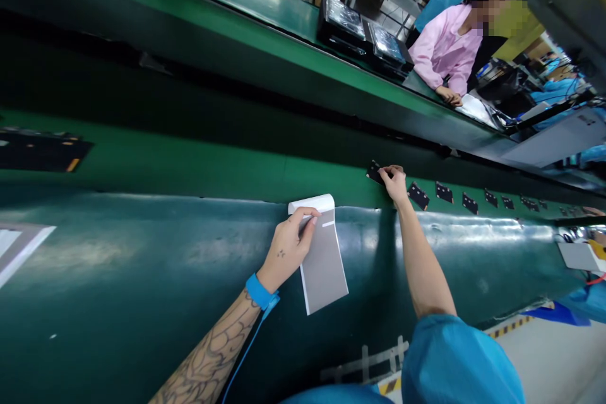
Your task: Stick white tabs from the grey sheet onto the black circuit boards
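Right hand [395, 184] pinches black board [374, 172] at its 10 o'clock; left hand [288, 246] over grey sheet [326, 268] at its 3 o'clock, grip unclear. Slack pinch could drop board; springy curled edge could shift sheet.

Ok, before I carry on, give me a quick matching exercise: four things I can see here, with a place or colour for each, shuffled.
Things:
1. left hand
2. right hand
3. wristband
4. co-worker's sleeve

Places and colours:
A. pink
B. at a black board
C. blue
D. by the curled end of a grey sheet

Pairs: 1-D, 2-B, 3-C, 4-A
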`<state>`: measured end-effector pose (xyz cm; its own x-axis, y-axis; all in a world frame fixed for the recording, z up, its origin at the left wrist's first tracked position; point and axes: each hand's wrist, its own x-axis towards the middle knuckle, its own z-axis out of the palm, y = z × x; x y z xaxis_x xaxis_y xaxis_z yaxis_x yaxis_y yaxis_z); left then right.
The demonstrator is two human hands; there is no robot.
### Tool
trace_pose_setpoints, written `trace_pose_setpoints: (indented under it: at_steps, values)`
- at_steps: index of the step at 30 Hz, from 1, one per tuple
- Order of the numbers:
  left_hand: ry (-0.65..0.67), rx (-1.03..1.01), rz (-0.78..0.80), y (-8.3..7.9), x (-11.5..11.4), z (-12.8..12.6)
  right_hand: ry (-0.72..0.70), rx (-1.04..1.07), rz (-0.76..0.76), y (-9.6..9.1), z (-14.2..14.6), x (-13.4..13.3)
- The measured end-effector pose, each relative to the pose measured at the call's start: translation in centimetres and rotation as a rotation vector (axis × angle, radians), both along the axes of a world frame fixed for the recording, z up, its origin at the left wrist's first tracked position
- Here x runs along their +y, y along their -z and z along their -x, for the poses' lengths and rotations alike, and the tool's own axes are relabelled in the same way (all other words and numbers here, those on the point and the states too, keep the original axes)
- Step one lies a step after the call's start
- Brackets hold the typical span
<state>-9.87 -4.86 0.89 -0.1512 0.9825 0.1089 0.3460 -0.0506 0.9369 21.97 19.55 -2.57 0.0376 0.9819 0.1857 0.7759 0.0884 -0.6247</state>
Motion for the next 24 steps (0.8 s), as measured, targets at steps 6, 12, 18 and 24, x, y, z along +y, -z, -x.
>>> trace_pose_setpoints:
  at_steps: [6, 12, 18, 24]
  values:
    - [-0.007, -0.088, 0.035, -0.5, 0.0, 0.1, 0.075, 0.068, -0.114, -1.1, -0.2, -0.5]
    - [-0.099, -0.281, 0.077, -0.5, -1.1, 3.3, -0.213, 0.352, -0.140, -3.2, 8.5, -7.2]
    - [-0.294, -0.280, -0.008, -0.3, -2.9, 8.4, -0.745, 0.551, 0.255, -4.3, 22.1, -15.7]
    - [-0.370, -0.152, -0.050, -1.4, -4.3, 14.0, -0.788, 0.610, 0.219, -3.8, 29.4, -17.2]
